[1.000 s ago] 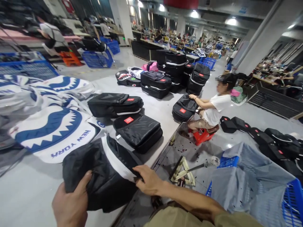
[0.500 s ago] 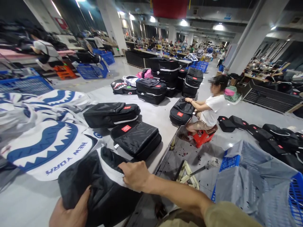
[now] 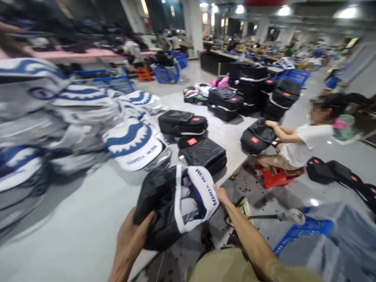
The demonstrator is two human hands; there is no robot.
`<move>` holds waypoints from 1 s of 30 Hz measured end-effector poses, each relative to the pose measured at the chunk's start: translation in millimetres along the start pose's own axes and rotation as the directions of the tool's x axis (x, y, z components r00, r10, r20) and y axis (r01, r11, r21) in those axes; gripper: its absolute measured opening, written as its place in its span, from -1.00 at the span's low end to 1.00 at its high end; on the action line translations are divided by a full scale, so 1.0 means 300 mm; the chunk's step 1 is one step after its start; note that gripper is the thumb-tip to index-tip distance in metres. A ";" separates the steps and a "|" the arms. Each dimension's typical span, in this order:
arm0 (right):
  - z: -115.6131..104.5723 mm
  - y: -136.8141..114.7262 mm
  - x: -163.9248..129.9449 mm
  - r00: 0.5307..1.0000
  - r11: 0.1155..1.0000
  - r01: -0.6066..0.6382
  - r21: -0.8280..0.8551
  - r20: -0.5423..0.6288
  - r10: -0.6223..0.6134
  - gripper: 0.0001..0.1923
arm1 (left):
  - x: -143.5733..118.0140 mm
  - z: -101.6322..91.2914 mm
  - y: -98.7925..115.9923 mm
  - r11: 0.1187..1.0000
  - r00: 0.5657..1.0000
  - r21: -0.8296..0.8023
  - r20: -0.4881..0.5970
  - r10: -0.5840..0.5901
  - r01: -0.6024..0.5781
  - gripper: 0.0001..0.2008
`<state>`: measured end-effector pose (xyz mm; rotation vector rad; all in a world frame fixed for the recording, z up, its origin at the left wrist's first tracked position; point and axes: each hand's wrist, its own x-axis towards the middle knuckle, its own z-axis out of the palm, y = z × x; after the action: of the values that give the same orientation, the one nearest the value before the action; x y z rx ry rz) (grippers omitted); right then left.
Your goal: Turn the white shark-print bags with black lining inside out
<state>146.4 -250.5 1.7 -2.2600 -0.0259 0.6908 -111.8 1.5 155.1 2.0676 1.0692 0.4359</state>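
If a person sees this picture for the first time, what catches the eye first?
First, the black bag at bottom centre, gripped by the left hand and right hand, its white lining reading NEW YORK. Next, the heap of blue-and-white shark-mouth bags at left, and a seated person at right.

We had one view only, worn on the head. It looked forward and down, close over the hands, across the table (image 3: 73, 219) toward the hall.
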 end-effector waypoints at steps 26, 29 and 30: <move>-0.127 -0.061 -0.163 0.992 0.966 0.125 -0.228 0.006 -0.127 -0.31 | -0.152 -0.064 -0.069 0.960 0.994 -0.257 0.008 -0.110 0.109 -0.47; -0.147 0.116 -0.087 0.999 0.967 0.025 -0.255 0.035 -0.017 -0.24 | -0.142 -0.065 -0.082 0.965 0.995 -0.244 0.013 -0.096 0.097 -0.57; -0.143 0.149 -0.077 0.999 0.968 0.025 -0.248 0.043 -0.015 -0.22 | -0.140 -0.060 -0.073 0.960 0.996 -0.266 0.026 -0.084 0.088 -0.57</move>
<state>139.3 -316.1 6.5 -2.4808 -0.1629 0.7583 -159.5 -15.9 152.1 1.7778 1.0268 0.4924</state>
